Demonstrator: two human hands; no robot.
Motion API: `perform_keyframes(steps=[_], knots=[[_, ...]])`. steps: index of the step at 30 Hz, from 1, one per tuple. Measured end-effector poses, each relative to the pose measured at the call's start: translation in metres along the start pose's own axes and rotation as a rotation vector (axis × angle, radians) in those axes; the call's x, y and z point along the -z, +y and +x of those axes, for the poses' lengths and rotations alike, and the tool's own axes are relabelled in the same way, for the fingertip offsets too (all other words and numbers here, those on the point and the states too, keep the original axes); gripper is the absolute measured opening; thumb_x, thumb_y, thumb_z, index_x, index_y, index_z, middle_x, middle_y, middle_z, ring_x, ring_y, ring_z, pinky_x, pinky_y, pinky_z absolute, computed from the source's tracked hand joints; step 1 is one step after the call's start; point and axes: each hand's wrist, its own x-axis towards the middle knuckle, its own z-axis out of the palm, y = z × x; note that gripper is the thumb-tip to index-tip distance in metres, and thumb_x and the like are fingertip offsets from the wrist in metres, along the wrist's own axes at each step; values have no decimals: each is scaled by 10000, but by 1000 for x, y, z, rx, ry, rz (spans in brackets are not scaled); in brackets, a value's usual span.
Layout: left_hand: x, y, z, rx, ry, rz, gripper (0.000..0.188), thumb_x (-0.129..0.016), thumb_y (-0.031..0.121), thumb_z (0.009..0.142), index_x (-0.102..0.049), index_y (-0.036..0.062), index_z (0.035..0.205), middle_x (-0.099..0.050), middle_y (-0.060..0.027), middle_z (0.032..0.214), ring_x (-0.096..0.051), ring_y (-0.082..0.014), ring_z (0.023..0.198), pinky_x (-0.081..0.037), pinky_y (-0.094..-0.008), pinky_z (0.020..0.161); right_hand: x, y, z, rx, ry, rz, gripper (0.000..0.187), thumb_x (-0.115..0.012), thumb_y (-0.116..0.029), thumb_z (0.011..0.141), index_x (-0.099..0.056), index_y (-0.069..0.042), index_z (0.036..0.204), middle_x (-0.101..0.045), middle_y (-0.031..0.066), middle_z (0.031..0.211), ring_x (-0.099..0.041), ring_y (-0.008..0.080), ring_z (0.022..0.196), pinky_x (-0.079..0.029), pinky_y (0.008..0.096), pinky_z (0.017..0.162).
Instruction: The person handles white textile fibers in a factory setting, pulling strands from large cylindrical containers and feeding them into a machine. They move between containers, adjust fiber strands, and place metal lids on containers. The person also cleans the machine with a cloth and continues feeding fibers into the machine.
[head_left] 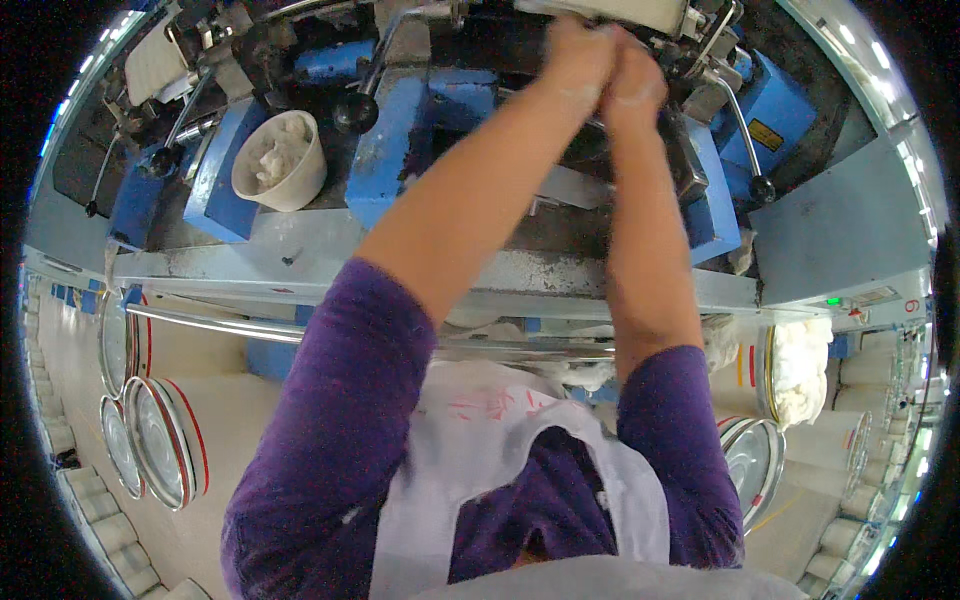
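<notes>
Both my arms reach forward over the machine, and the hands meet at its far upper part. My left hand (578,62) and my right hand (636,82) are side by side, touching or nearly so. Their fingers look curled closed, but motion blurs them and the tips are partly hidden. Whatever they hold, if anything, cannot be made out. Just beyond them is a pale cover plate (655,12). Dark, worn metal parts and blue blocks (388,150) of the machine surround the hands.
A white tub (283,165) holding fluffy white fibre stands on the machine at left. Levers with black ball knobs (355,112) (763,189) stick out on both sides. A metal rail (220,326) runs along the front. Large round cans (160,440) stand below; one (800,372) overflows with white fibre.
</notes>
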Motion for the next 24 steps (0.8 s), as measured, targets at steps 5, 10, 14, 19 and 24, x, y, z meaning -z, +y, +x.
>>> perform_keyframes(steps=[5, 10, 14, 19, 24], knots=[[-8, -31, 23, 31, -131, 236, 221, -691, 148, 841, -651, 13, 1010, -661, -109, 978, -621, -218, 869, -502, -386, 771, 4, 29, -14, 59, 107, -70, 147, -574, -175, 859, -651, -55, 892, -677, 160, 901, -672, 361, 838, -557, 463, 682], [32, -3, -19, 103, -172, 99, 230, -642, 195, 891, -669, 29, 1048, -674, -75, 1015, -610, -196, 930, -486, -339, 768, 21, 3, -30, 39, -16, 61, 141, -616, -150, 852, -669, -39, 919, -652, 181, 903, -636, 393, 870, -534, 436, 749], [49, 15, -55, 238, -75, 7, 244, -591, 210, 938, -672, 42, 1094, -685, -48, 1007, -614, -167, 929, -491, -324, 778, 37, -9, -46, -348, -205, 721, 191, -679, -200, 872, -681, -18, 929, -671, 129, 935, -664, 286, 834, -533, 384, 757], [58, 17, -49, 88, -143, 318, 256, -578, 255, 956, -673, 30, 1030, -686, -54, 912, -642, -163, 812, -521, -308, 708, 48, -10, -47, -760, -419, 1476, 198, -666, -220, 927, -671, -29, 979, -680, 60, 951, -664, 152, 834, -567, 290, 741], [60, 22, -20, -152, -159, 854, 306, -575, 320, 920, -674, 33, 952, -690, -155, 798, -683, -260, 774, -514, -389, 699, 53, -7, -18, -502, -456, 831, 291, -659, -329, 918, -677, -63, 1036, -653, 5, 907, -574, 93, 708, -441, 217, 573]])
